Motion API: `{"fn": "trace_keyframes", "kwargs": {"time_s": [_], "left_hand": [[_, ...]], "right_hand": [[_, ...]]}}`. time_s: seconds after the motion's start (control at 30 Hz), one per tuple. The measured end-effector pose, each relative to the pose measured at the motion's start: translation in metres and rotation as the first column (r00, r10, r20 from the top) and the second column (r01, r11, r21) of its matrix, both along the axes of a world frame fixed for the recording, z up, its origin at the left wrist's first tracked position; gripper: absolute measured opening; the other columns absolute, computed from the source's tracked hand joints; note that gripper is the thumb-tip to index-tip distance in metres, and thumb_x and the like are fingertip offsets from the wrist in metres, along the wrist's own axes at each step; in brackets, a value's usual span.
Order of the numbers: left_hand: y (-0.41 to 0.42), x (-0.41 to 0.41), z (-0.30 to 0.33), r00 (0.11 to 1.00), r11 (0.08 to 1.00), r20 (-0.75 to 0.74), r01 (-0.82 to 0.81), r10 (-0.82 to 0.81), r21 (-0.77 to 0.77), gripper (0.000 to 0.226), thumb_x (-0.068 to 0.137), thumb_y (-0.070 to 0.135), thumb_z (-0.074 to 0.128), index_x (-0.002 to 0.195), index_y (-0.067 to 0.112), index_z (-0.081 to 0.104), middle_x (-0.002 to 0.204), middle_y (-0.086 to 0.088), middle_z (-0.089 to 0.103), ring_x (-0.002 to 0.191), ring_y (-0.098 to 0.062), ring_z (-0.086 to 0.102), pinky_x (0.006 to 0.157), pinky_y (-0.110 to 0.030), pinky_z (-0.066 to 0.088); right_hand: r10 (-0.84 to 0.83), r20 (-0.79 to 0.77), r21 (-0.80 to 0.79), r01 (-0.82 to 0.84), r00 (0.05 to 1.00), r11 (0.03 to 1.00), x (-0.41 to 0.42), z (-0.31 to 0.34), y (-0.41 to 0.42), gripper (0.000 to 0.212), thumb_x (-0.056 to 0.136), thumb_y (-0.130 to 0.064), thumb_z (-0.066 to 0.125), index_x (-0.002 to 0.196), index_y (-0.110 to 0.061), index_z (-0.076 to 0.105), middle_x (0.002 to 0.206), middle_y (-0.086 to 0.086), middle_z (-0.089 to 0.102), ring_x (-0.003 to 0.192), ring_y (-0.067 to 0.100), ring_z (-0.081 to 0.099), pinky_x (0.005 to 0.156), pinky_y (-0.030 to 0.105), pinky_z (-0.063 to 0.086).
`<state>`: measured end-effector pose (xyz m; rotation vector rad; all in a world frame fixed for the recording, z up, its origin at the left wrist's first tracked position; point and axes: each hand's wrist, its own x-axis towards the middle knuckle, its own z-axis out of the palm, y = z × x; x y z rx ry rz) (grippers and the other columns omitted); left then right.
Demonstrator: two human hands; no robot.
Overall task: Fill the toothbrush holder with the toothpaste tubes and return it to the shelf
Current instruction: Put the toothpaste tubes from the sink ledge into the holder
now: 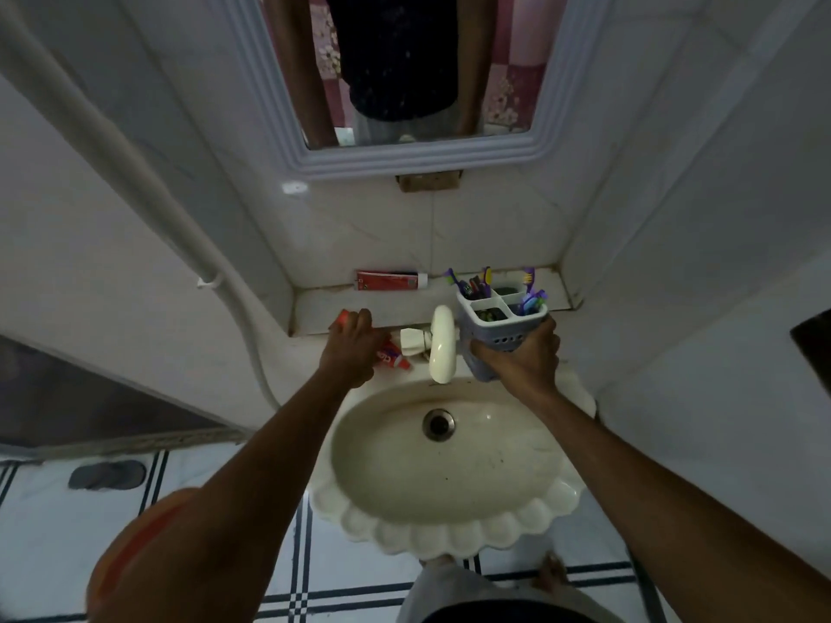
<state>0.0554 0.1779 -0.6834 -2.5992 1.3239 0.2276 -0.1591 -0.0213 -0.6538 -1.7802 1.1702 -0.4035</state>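
I am gripping the lavender plastic four-compartment toothbrush holder in my right hand above the cream scalloped sink, while my left hand is clutching a red toothpaste tube; another red tube is lying on the white tiled shelf.

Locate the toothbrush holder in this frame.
In the head view, the toothbrush holder is right of centre, off the shelf, held in the right hand above the sink, beside the tap.

Both bare arms outstretched forward, left grip and right grip each curled closed, knuckles up.
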Motion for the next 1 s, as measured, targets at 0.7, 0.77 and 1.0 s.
{"fn": "trace_keyframes", "kwargs": {"time_s": [0.7, 0.77, 1.0], "left_hand": [[0.026, -0.025, 0.1, 0.846, 0.786, -0.457, -0.472, 0.276, -0.399, 0.032, 0.104, 0.029, 0.063, 0.133, 0.027, 0.051, 0.104, -0.003, 0.076, 0.066, -0.017, 0.077, 0.059, -0.032, 0.062], [0.012, -0.031, 0.124, 0.88, 0.806, -0.435, -0.393, 0.191, -0.443, 0.046, 0.101, 0.022, 0.066, 0.142, 0.028, 0.047, 0.122, -0.007, 0.075, 0.082, -0.023, 0.077, 0.074, -0.041, 0.065], [-0.073, -0.063, 0.173, 0.987, 0.866, -0.144, -0.138, 0.077, -0.48, 0.028, 0.098, 0.029, 0.067, 0.125, 0.034, 0.06, 0.11, 0.002, 0.076, 0.091, -0.023, 0.071, 0.076, -0.045, 0.062]], "right_hand": [[0.032, 0.161, 0.117, -0.051, 0.986, 0.992, -0.016, -0.008, 0.007, 0.135, 0.055, -0.083, 0.094, 0.157, -0.018, 0.033, 0.148, 0.001, 0.055, 0.134, 0.022, 0.058, 0.104, 0.036, 0.056], [0.041, 0.156, 0.115, -0.059, 0.987, 0.992, -0.019, -0.01, 0.001, 0.124, 0.06, -0.081, 0.094, 0.15, -0.019, 0.036, 0.143, 0.0, 0.061, 0.128, 0.022, 0.065, 0.102, 0.04, 0.06], [0.165, 0.16, 0.134, -0.187, 0.973, 0.973, -0.035, -0.017, -0.021, 0.127, 0.049, -0.069, 0.107, 0.14, -0.023, 0.032, 0.135, -0.003, 0.067, 0.121, 0.018, 0.071, 0.105, 0.043, 0.062]]}}
